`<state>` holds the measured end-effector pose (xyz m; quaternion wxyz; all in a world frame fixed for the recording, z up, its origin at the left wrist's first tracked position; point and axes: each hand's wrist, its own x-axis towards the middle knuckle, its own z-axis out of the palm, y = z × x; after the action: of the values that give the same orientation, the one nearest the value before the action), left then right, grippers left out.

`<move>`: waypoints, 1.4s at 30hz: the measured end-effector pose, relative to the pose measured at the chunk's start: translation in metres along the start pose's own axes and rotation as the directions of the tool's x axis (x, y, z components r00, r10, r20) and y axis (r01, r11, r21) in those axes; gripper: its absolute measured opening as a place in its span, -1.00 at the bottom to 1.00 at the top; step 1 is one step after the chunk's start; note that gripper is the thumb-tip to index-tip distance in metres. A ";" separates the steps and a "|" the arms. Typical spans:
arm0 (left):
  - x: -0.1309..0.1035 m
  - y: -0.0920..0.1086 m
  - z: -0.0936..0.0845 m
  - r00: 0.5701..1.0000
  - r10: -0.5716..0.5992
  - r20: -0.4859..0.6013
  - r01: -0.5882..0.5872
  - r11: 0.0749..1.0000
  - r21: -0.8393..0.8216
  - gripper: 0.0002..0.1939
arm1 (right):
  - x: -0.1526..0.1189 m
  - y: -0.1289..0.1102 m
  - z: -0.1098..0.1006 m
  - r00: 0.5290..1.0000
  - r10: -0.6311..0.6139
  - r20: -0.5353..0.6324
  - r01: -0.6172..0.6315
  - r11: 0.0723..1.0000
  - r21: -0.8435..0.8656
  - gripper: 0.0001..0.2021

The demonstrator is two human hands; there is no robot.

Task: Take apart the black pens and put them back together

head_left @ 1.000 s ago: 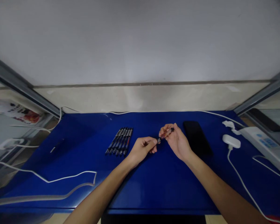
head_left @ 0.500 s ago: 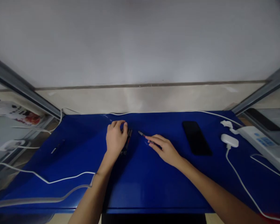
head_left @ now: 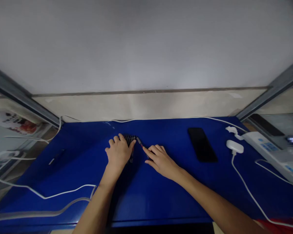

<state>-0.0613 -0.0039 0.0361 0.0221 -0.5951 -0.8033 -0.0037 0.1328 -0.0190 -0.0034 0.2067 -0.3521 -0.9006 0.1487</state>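
Several dark pens lie side by side in a row on the blue tabletop. My left hand rests over the row's left side, fingers spread, with its thumb across the pens near the right side; part of the row is hidden under it. Just right of the row, a dark pen with a red part lies at a slant, its upper end close to the others. My right hand is closed around the lower part of this pen, its index finger stretched along it.
A black phone lies to the right. Beyond it are a white earbud case on a cable and a white power strip. Another pen lies at the left. White cables cross the left front near my forearm.
My right hand has brought its pen leftward, up close to the row. My left hand has spread its fingers and shifted slightly down, showing more of the pens. The view has shifted a little.
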 end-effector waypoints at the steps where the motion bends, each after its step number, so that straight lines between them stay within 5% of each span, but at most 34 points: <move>1: 0.000 0.001 0.000 1.000 -0.007 0.005 0.007 1.000 0.007 -0.29 | 0.002 -0.001 0.000 1.000 -0.010 0.007 0.010 1.000 -0.001 -0.45; 11: -0.016 0.021 0.015 0.996 0.013 -0.091 -0.006 0.997 0.070 -0.27 | 0.005 -0.009 -0.004 0.985 -0.136 0.110 0.130 0.990 0.054 -0.57; 16: -0.028 0.036 0.026 0.992 0.052 -0.118 -0.039 0.993 0.113 -0.30 | 0.004 0.001 -0.003 0.998 -0.063 -0.026 0.067 0.974 0.215 -0.80; 20: -0.038 0.035 0.040 0.975 0.055 -0.216 -0.034 0.994 0.100 -0.35 | 0.006 0.012 -0.002 0.977 0.096 -0.188 -0.029 0.945 0.327 -0.79; 25: -0.042 0.029 0.055 0.941 -0.098 -0.324 0.111 0.994 0.022 -0.31 | 0.006 0.018 -0.004 0.959 0.162 -0.232 -0.065 0.925 0.376 -0.78; 35: -0.032 0.028 0.059 0.920 0.235 -0.313 -0.231 0.972 0.048 -0.34 | 0.002 0.035 -0.010 0.903 0.280 -0.326 -0.134 0.904 0.405 -0.74; 38: -0.023 0.035 0.056 0.849 0.465 -0.250 -0.476 0.879 0.017 -0.35 | 0.003 0.051 -0.011 0.811 0.417 -0.411 -0.217 0.866 0.451 -0.73; 42: 0.001 0.049 0.047 0.630 0.755 -0.182 -0.772 0.634 -0.042 -0.34 | 0.004 0.071 -0.010 0.678 0.566 -0.468 -0.272 0.786 0.555 -0.67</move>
<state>-0.0159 0.0129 -0.0122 0.0462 -0.8776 -0.4695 -0.0846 0.1755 0.0348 -0.0234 0.5201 -0.5265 -0.6156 0.2709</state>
